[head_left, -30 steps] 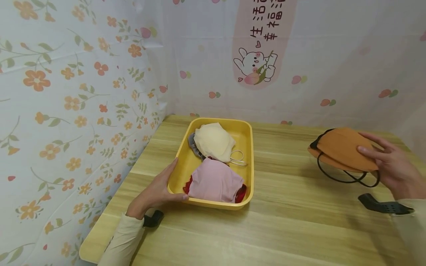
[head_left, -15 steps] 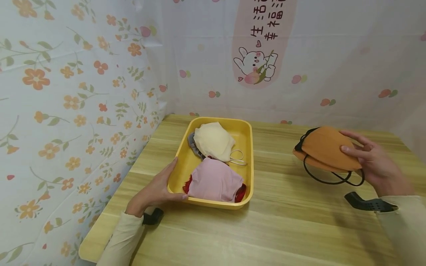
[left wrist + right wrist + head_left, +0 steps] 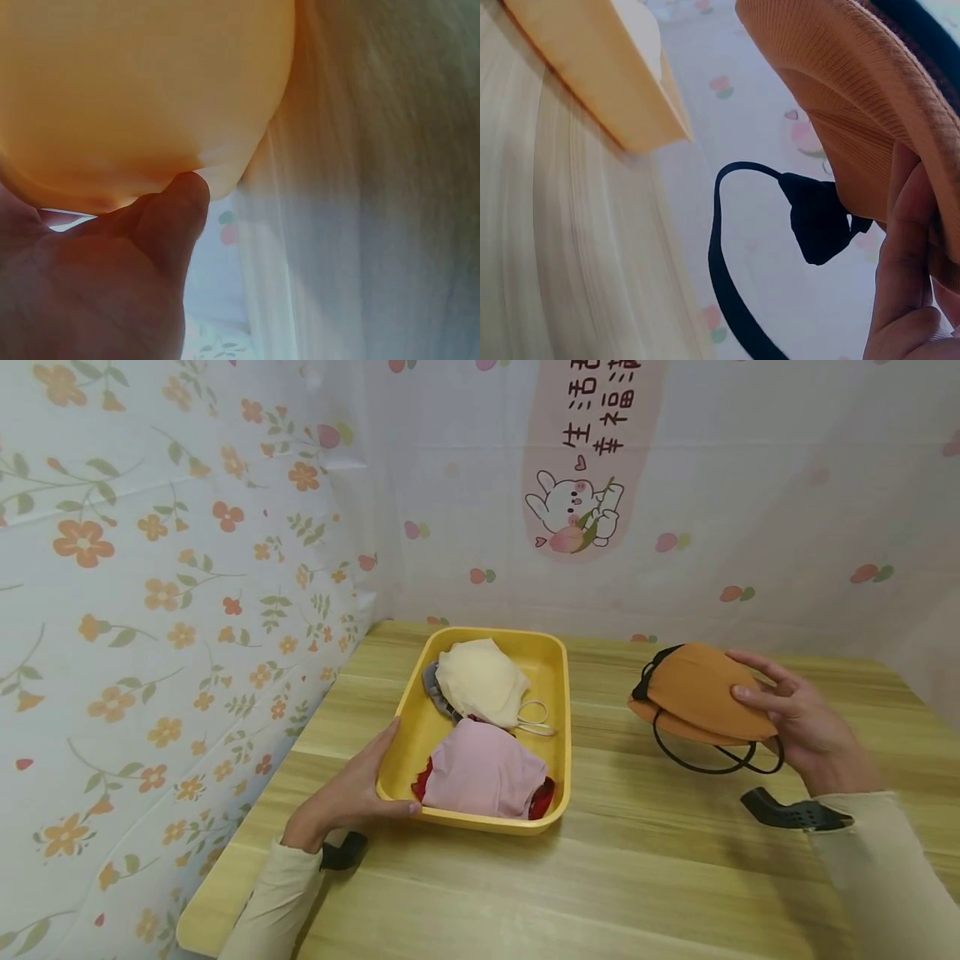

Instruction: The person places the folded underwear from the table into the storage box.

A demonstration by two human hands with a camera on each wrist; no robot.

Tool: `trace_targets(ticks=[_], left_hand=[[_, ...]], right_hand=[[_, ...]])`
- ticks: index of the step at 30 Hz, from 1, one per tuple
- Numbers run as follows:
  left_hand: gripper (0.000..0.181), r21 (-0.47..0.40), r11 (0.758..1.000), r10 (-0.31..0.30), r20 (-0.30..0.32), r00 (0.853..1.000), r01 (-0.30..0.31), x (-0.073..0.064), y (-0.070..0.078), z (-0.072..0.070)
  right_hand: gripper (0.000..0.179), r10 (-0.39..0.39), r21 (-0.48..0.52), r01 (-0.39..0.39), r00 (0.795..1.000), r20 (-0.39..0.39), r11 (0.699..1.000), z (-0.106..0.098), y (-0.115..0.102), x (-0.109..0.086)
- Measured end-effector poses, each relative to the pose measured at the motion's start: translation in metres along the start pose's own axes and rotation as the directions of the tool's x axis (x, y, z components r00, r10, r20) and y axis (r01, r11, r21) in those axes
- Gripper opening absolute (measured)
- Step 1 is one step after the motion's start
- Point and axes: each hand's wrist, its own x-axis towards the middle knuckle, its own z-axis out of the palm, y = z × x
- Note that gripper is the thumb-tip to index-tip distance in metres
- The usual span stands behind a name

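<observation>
In the head view, my right hand [image 3: 810,727] holds an orange ribbed bra [image 3: 705,693], its cups folded together, above the table. Thin black straps [image 3: 697,768] hang below it in loops; the right wrist view shows fingers [image 3: 907,232] pinching its edge. My left hand [image 3: 352,793] grips the near left corner of a yellow tray [image 3: 566,735], thumb along the front wall and fingers along the left side. Inside lie a cream folded bra [image 3: 480,681] at the back and a pink one [image 3: 483,768] in front. Grey and red fabric shows partly under them.
A wood-grain table [image 3: 637,877] carries the tray. Behind it hangs a white printed cloth [image 3: 450,485] with a rabbit picture, and a flowered cloth [image 3: 187,652] borders the left side. Both wrists bear black mounts.
My right hand has moved left with the orange bra, closer to the tray. My left hand and the tray have stayed in place.
</observation>
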Motion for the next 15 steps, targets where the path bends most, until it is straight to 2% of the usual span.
trace_targets(ticks=[10,15], left_hand=[[0.132,0.001,1.0,-0.009,-0.013,1.0,0.009,-0.002,-0.002,0.001],[0.132,-0.019,1.0,-0.016,-0.008,1.0,0.016,-0.001,-0.001,0.001]], right_hand=[[0.055,-0.021,0.122,0.004,0.99,0.137,0.992,0.023,0.01,0.014],[0.054,-0.01,0.12,-0.009,0.988,0.157,0.993,0.034,0.016,0.02]])
